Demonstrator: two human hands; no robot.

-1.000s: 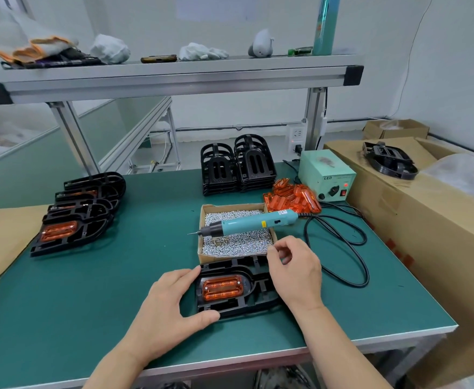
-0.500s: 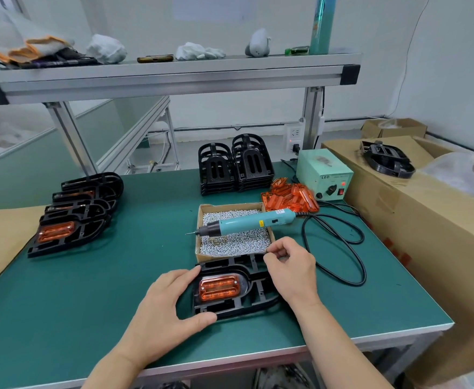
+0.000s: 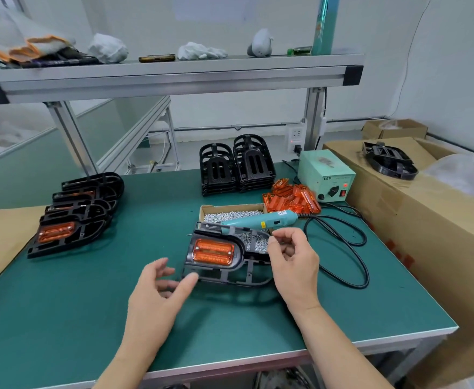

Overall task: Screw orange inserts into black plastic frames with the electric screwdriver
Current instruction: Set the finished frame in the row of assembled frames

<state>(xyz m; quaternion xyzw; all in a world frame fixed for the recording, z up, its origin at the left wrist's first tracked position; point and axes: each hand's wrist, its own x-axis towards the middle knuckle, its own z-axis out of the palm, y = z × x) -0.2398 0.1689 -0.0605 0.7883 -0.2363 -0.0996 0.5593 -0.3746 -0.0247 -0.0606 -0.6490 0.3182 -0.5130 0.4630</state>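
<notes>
**benchrat:** ok so where was the person in the cycle here? driving screws or not?

**tq_mike:** not driving, I'd say. The black frame was up off the mat in front of the person, tilted so its face showed, with the orange insert seated in its window. There was a pale dot at each end of the insert. They looked like screw heads to me, but too small to swear on.

**benchrat:** hands?

**tq_mike:** The right hand had fingers and thumb curled round the frame's rounded right end and carried it. The left hand was loose and spread, gripping nothing, with its thumb at the frame's near-left corner. Touching or just beside, couldn't tell. The electric screwdriver lay across the screw box right behind the frame, nobody on it.

**benchrat:** so finished piece, then?

**tq_mike:** That's my read: a handover or a check. The next move probably called for the left hand to take it over to the row of done frames at the far left of the table. After that, a bare one from the black stacks at the back and a fresh piece from the loose insert pile beside the power box.
</notes>
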